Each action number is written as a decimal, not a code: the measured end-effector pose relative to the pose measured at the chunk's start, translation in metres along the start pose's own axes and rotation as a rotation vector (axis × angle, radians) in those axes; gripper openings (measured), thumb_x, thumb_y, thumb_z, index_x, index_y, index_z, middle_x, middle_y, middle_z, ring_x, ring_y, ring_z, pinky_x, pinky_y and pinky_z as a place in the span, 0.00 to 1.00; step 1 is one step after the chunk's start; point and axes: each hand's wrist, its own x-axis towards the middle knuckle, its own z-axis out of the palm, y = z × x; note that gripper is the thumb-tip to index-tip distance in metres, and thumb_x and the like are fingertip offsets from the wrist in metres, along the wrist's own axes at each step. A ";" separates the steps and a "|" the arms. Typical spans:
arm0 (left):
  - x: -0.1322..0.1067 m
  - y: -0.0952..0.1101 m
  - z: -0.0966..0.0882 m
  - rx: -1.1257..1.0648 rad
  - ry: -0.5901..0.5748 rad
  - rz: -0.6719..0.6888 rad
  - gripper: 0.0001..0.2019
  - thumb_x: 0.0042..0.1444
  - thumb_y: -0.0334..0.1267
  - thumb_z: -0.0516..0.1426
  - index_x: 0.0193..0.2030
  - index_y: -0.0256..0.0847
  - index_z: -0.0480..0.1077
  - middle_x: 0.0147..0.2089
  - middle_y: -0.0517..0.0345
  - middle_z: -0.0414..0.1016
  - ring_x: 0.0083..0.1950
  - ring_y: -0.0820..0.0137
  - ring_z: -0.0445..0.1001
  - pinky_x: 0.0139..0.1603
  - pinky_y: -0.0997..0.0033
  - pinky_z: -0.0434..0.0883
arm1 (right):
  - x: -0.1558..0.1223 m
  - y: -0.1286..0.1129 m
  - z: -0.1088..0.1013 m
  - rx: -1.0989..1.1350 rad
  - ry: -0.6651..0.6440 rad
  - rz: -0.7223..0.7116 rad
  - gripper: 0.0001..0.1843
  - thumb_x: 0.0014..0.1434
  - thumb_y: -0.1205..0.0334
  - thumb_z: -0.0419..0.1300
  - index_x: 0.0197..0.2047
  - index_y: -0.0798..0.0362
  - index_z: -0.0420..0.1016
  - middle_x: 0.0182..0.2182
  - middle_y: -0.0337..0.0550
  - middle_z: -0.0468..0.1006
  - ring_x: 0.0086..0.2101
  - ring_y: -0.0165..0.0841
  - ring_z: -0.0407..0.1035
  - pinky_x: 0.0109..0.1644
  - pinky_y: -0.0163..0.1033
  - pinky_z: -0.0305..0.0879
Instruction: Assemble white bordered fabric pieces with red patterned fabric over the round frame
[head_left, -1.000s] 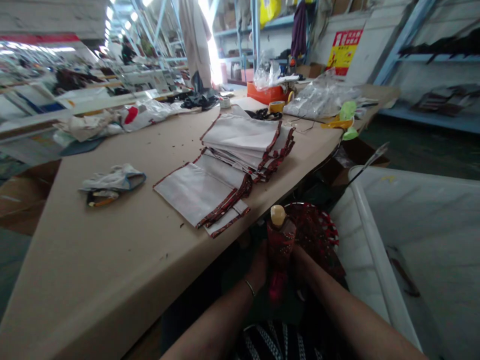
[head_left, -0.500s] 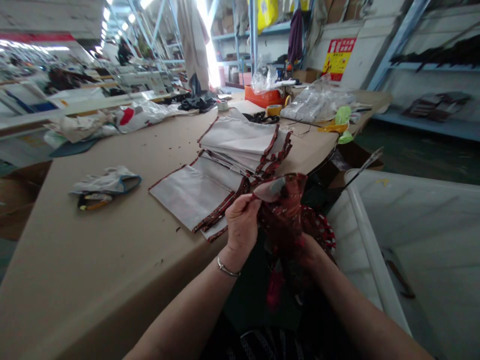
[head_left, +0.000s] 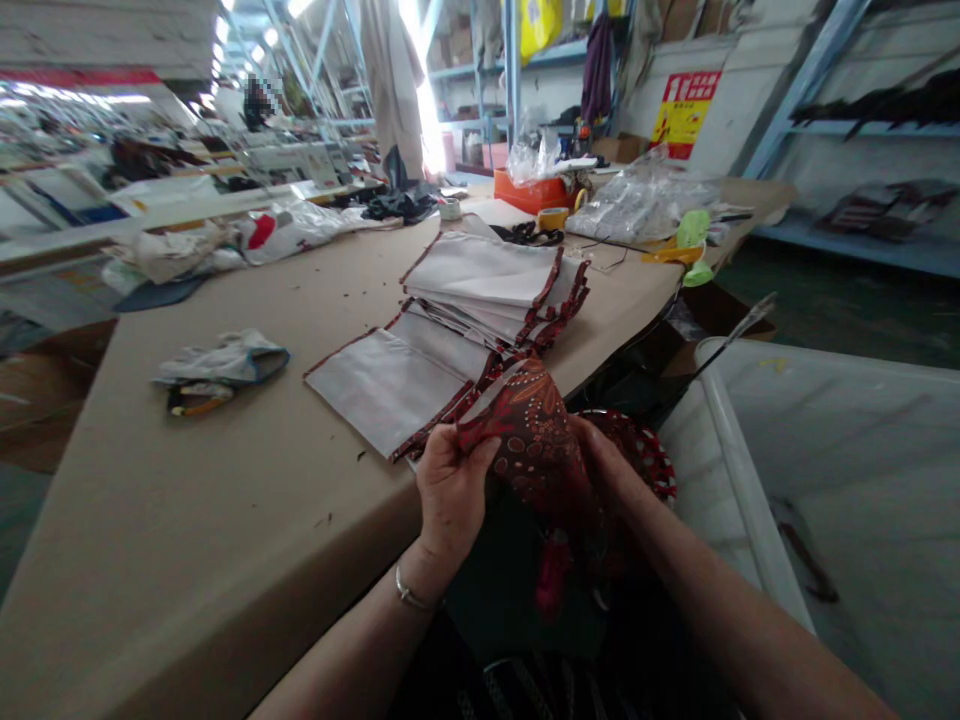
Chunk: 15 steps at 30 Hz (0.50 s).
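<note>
- Head view, looking fwd & down at both hands over the near edge of a long tan-paper-covered cutting table (head_left: 195,500).
- L hand (head_left: 454,490) is gripping the left edge of a red paisley fabric piece (head_left: 532,440), fingers closed over the cloth, thumb side facing up; a thin metal bracelet (head_left: 409,596) is sitting on the L wrist.
- R hand (head_left: 607,462) is holding the opposite side of the same piece, fingers closed on it & partly hidden behind the cloth.
- Fabric is being held up between both hands, just off the table edge & just beside the nearer stack; its lower part is hanging down toward the person's lap, too dark to make out well.
- Two stacks of white fabric panels w/ red paisley binding (head_left: 390,385) (head_left: 487,275) are lying on the table, overlapping each other.
- Crumpled white cloth w/ blue edging (head_left: 221,362) is lying on the table to the left, well apart from the hands.
- Round red perforated object (head_left: 637,450) is sitting behind the R hand, exact type unclear; large white plastic bin (head_left: 750,450) is standing to the right of the table.
- Far end: orange box (head_left: 529,193), tape roll (head_left: 553,217) & clear plastic bags (head_left: 637,205) are lying on the table, w/ blue steel shelving (head_left: 825,130) standing behind.
</note>
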 end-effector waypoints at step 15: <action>0.070 0.110 -0.045 0.246 -0.218 0.512 0.05 0.54 0.31 0.60 0.38 0.41 0.71 0.32 0.61 0.72 0.34 0.75 0.72 0.35 0.74 0.69 | 0.002 -0.165 0.046 -0.109 0.202 -0.334 0.11 0.54 0.61 0.62 0.41 0.36 0.78 0.54 0.30 0.75 0.57 0.36 0.65 0.51 0.44 0.65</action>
